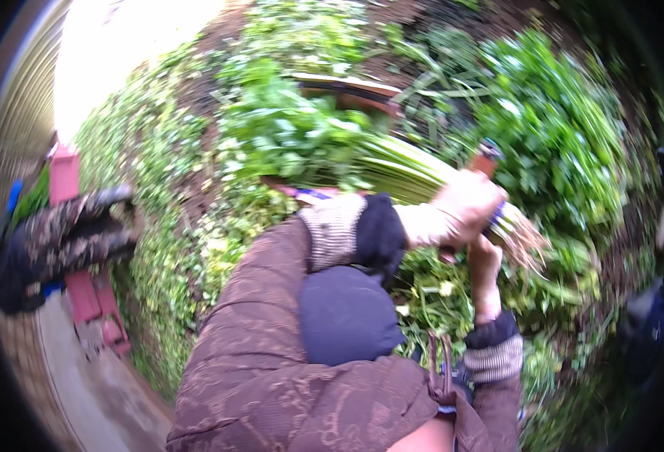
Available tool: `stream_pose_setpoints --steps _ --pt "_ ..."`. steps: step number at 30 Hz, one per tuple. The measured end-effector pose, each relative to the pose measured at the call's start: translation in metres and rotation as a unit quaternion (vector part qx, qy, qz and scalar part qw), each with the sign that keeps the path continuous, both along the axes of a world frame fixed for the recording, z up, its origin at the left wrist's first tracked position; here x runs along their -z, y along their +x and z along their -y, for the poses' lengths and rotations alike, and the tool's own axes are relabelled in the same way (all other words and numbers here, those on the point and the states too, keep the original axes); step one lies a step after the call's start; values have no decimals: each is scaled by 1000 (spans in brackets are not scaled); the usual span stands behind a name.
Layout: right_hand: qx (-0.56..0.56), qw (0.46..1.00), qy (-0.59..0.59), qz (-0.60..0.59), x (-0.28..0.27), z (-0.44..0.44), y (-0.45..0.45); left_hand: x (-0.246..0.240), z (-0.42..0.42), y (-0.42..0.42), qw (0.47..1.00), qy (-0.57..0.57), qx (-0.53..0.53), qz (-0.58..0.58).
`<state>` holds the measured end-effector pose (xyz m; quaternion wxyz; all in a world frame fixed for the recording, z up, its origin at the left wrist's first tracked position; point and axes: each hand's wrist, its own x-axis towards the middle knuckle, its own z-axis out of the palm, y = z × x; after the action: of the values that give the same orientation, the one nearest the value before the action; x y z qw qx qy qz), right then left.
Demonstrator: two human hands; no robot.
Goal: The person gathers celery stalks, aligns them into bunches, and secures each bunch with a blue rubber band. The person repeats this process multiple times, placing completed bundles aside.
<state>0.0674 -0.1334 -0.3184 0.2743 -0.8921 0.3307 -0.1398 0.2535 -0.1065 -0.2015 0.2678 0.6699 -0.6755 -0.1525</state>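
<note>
A bunch of celery (405, 164) lies across in front of me, its leaves to the left and its pale roots (524, 237) to the right. My left hand (467, 206) is wrapped around the stalks near the root end. A purple tie (497, 217) shows at that spot. Against the underside of the bunch, by the tie, my right hand (484, 257) is curled; its fingertips are hidden. An orange-brown object with a dark end (484, 155) sticks out above my left knuckles, too blurred to name.
Another heap of leafy celery (546, 135) lies at the right. Behind the bunch is a blurred brown curved object (349, 90). Low green plants (168, 226) cover the ground leftward. A person in camouflage clothing (66, 243) is at far left, near pink objects (83, 296) and a pale path (100, 373).
</note>
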Motion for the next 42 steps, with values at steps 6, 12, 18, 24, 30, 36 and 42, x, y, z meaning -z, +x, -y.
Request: stream_pose_setpoints --steps 6,12,18,24,30,36,42 --pt "244 666 689 150 -120 -25 -7 11 0 -9 992 -65 -6 104" --pt "-78 829 517 197 -190 41 30 20 1 -14 993 -79 -16 80" --pt "-123 977 32 171 -114 151 60 17 -2 -8 987 -119 -5 109" --pt "238 862 446 33 -3 99 36 20 -3 2 986 -169 13 2" --pt "141 832 537 -9 -49 -20 0 18 -2 1 995 -98 23 4" --pt "-5 711 686 159 -171 8 3 14 2 2 993 -62 48 90" --pt "-171 970 -70 158 -142 121 61 9 3 -1 996 -42 49 62"
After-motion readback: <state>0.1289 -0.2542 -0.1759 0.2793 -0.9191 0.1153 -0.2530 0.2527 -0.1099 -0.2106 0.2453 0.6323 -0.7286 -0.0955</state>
